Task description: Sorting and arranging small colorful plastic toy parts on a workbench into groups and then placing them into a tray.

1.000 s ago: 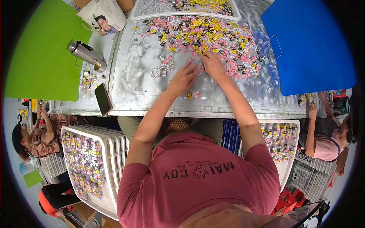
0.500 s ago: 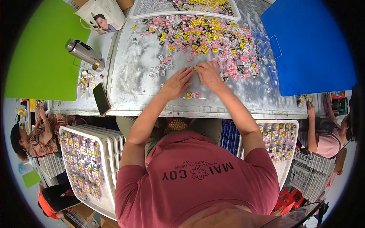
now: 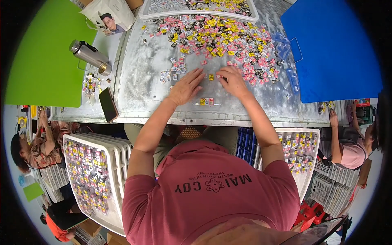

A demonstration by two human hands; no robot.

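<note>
My left hand (image 3: 187, 86) lies flat on the metal table with its fingers stretched out. A small piece at its fingertips is partly hidden. Across from it, my right hand (image 3: 234, 81) is curled, thumb and finger closing on a small pink-and-white piece (image 3: 219, 76) at the tabletop. Between the two hands sits a single yellow piece (image 3: 211, 77). Nearer to me, a short row of yellow, white and pink pieces (image 3: 207, 101) lies side by side on what looks like a clear strip. A heap of small pink, yellow, black and white pieces (image 3: 222, 38) spreads beyond my hands.
A white tray (image 3: 200, 16) of loose pieces stands at the far edge. On the left are a steel flask (image 3: 90, 56), a phone (image 3: 108, 105) and a green board (image 3: 45, 61); on the right, a blue board (image 3: 332, 53). Filled trays (image 3: 116, 179) stand below. Other people work at both sides.
My right hand has moved right, away from the yellow piece, which now shows between the hands. My left hand has shifted slightly left and nearer to me.
</note>
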